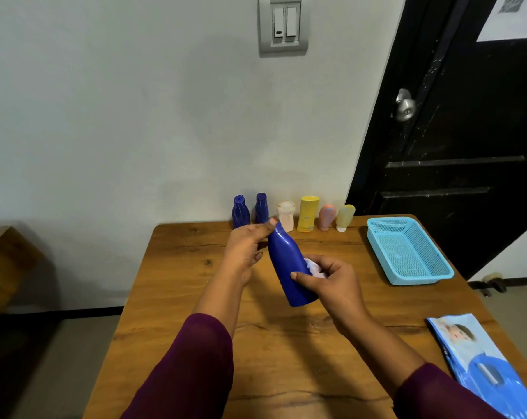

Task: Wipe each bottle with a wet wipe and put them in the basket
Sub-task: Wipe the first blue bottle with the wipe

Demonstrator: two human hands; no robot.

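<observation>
A large dark blue bottle (pixel 288 264) is held tilted above the middle of the wooden table (pixel 195 313). My left hand (pixel 246 246) grips its cap end at the top. My right hand (pixel 335 281) wraps round its lower body and presses a white wet wipe (pixel 315 267) against its side. The light blue mesh basket (pixel 407 251) sits at the table's right with nothing visible in it. Along the wall stand two small blue bottles (pixel 241 211), a white bottle (pixel 286 216), a yellow bottle (pixel 308 213), a pink tube (pixel 326 217) and a pale yellow tube (pixel 344 217).
A blue wet wipe pack (pixel 480 364) lies flat at the table's front right corner. A black door (pixel 456 131) stands behind the basket. A wooden piece of furniture (pixel 5 258) is at the far left, off the table.
</observation>
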